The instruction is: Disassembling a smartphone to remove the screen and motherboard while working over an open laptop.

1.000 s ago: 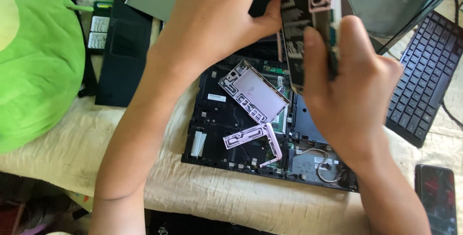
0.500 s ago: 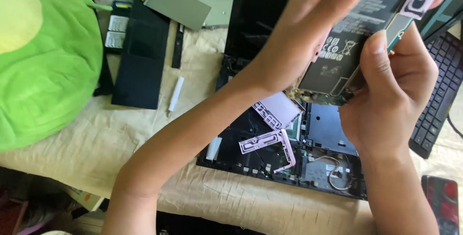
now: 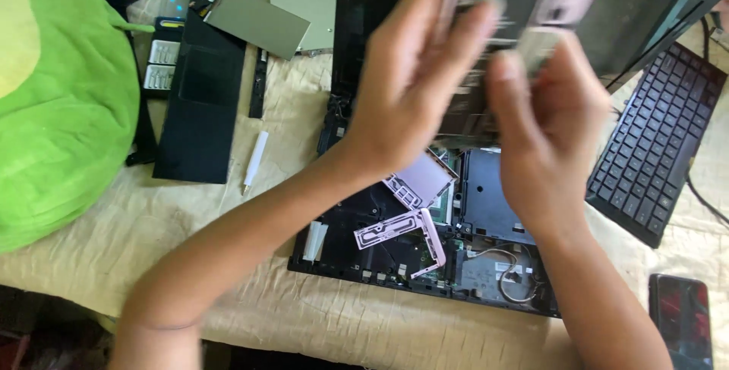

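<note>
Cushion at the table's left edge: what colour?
Bright green cushion, with a paler yellow patch; head view.

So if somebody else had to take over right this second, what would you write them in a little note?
Left hand and right hand: both have a grip on a flat dark panel with pink film, held up above the opened laptop base; the picture is blurred there.
Things: the base lies open on the cloth-covered table, pink film pieces on its insides. A loose keyboard lies to the right, a phone at bottom right, a white pen-like tool and a long black panel to the left.
Done: base opened, panel lifted out.
Left: the panel is not yet set down.
</note>
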